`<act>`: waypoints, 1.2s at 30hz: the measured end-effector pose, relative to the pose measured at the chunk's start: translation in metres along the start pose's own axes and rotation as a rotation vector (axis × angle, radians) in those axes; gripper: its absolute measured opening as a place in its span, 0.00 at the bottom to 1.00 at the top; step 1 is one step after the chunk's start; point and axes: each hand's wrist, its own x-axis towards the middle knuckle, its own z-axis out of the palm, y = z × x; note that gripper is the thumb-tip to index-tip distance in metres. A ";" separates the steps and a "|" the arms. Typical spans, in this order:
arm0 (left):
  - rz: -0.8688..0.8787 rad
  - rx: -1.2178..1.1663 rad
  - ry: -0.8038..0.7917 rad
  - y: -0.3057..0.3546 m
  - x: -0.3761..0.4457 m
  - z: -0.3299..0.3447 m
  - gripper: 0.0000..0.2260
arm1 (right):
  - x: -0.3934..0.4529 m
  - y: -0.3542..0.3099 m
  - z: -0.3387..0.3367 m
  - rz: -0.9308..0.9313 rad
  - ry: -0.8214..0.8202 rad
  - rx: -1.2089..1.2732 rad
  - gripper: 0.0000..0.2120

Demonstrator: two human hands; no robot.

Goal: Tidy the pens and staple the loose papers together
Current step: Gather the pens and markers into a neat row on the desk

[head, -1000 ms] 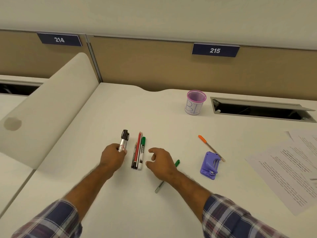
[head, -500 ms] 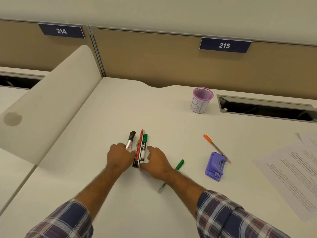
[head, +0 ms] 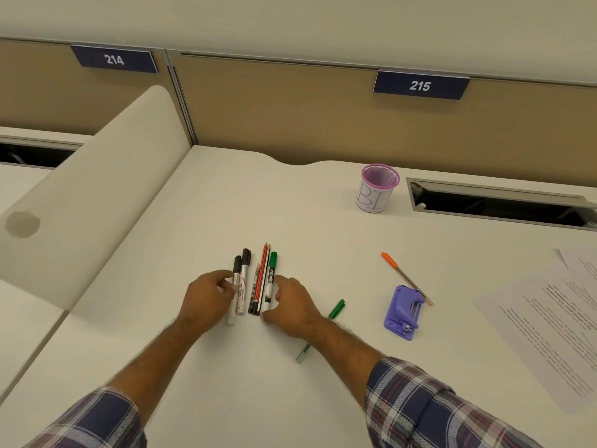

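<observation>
Landmark: stapler (head: 403, 310)
Left of stapler: pens (head: 255, 286) in a row
Behind-left: cup (head: 378, 189)
Right: papers (head: 542, 318)
Touching its far side: loose pen (head: 405, 278)

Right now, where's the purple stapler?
In the head view, the purple stapler lies right of centre on the desk, beside the orange pen, between the right hand and the papers.

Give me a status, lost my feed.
Left hand and right hand flank pen bundle on desk, neither gripping. Cup empty. Stapler, papers untouched. Path clear.
</observation>
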 end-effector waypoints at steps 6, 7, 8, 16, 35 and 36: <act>0.212 -0.012 -0.306 -0.010 -0.004 -0.009 0.33 | 0.000 0.000 0.001 -0.002 0.012 -0.032 0.25; 0.250 0.013 -0.359 -0.013 -0.004 -0.012 0.36 | 0.001 0.000 0.002 0.003 0.016 -0.039 0.24; 0.285 0.039 -0.401 -0.016 -0.004 -0.014 0.38 | 0.002 0.000 0.003 0.007 0.019 -0.045 0.24; 0.346 0.111 -0.320 -0.018 0.009 -0.014 0.37 | 0.003 0.000 0.004 0.015 0.024 -0.033 0.25; 0.306 0.150 -0.202 -0.018 0.002 -0.004 0.38 | -0.004 0.005 0.004 0.055 0.113 -0.032 0.25; 0.309 0.178 -0.180 -0.015 -0.001 -0.004 0.39 | -0.007 0.008 -0.001 0.057 0.124 -0.029 0.26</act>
